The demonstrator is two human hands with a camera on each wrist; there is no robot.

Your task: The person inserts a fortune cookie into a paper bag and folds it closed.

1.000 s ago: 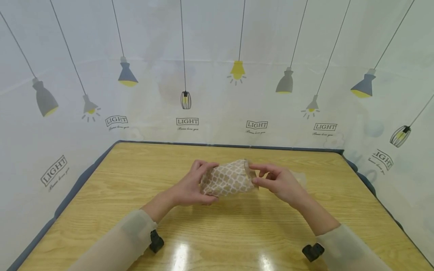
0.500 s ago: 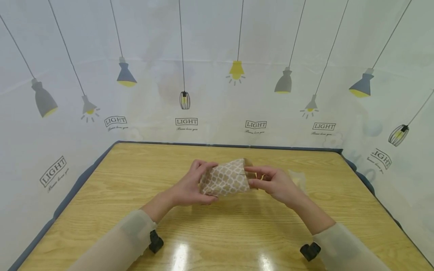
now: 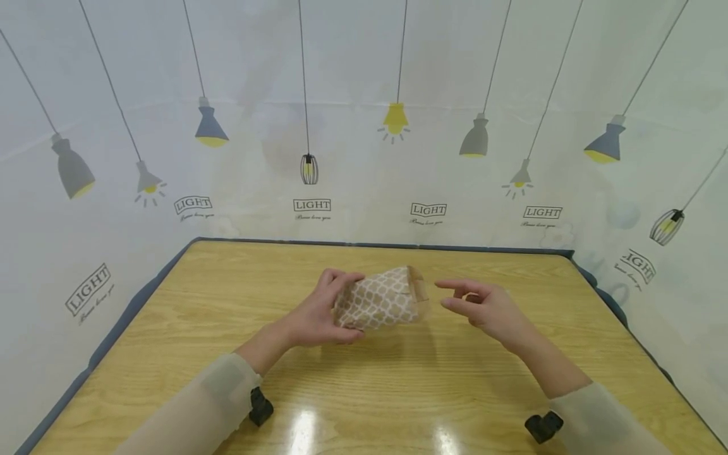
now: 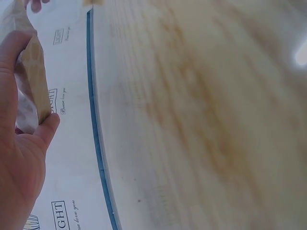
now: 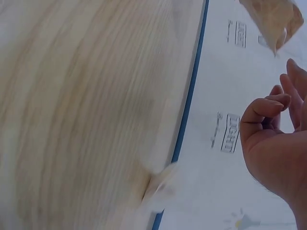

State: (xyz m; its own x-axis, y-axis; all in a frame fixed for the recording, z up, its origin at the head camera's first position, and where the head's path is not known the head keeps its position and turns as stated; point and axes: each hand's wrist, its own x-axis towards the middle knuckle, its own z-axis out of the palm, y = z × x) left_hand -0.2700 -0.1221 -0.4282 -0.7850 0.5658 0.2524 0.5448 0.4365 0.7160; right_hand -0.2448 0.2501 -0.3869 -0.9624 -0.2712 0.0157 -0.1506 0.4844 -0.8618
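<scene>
A paper bag point(image 3: 378, 297) in brown with a white lattice pattern lies on its side in the air above the table, its mouth facing right. My left hand point(image 3: 324, 309) grips its left end, thumb on the near side and fingers on the far side. In the left wrist view the bag point(image 4: 36, 76) sits between thumb and fingers of the left hand point(image 4: 21, 158). Just right of the bag's mouth, apart from it, is my right hand point(image 3: 491, 313). Its index finger reaches forward, other fingers are loosely bent, and nothing is held.
The wooden table point(image 3: 352, 392) spreads below both hands, with a blue edge at the back. A small pale, crumpled, see-through piece point(image 5: 160, 187) lies on it, mostly hidden behind the right hand in the head view. A printed white curtain point(image 3: 364, 63) surrounds the table.
The right hand touched the bag's mouth, slid slightly left with its fingertips at the opening, then pulled away to the right. The left hand has kept its hold almost unmoved.
</scene>
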